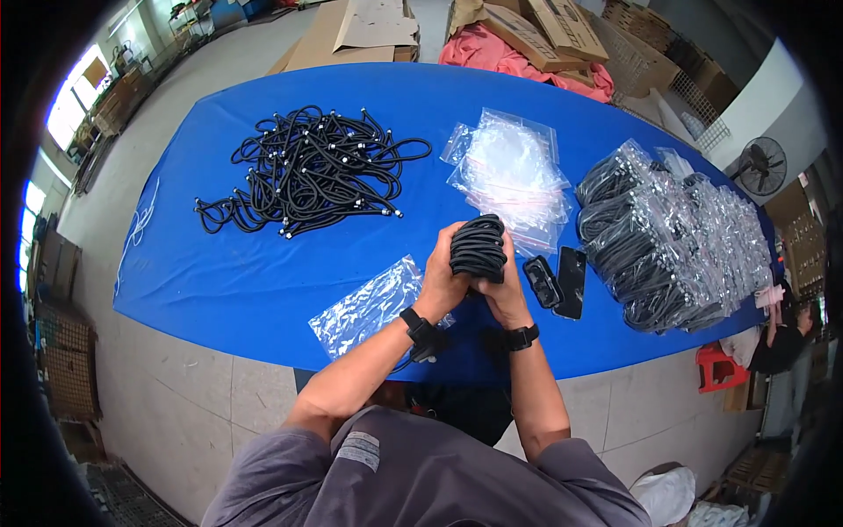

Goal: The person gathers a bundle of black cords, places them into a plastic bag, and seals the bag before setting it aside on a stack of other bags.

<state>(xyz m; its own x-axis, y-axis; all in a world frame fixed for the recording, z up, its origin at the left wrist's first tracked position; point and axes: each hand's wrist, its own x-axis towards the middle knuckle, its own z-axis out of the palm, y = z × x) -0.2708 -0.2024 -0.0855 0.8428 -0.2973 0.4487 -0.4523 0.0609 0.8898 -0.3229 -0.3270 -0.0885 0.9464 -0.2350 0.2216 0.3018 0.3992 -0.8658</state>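
Note:
Between my two hands, above the near middle of the table, is a thick bundle of black elastic cords (479,249). My left hand (439,274) grips its left side, and my right hand (505,294) closes on it from below and the right. A clear plastic bag (369,303) lies flat beside my left forearm, partly covered by it. Left of centre spreads a loose, tangled pile of black cords (316,167) with silvery metal ends. Past my hands, a stack of clear zip bags (514,167) rests on the cloth.
Bagged cord bundles (667,237) are heaped on the right of the blue-covered table (219,299). A black phone (571,283) and a small black case (542,281) lie right of my hands. Beyond stand cardboard boxes (544,35), a fan (760,167), a red stool (720,367) and another person (781,338).

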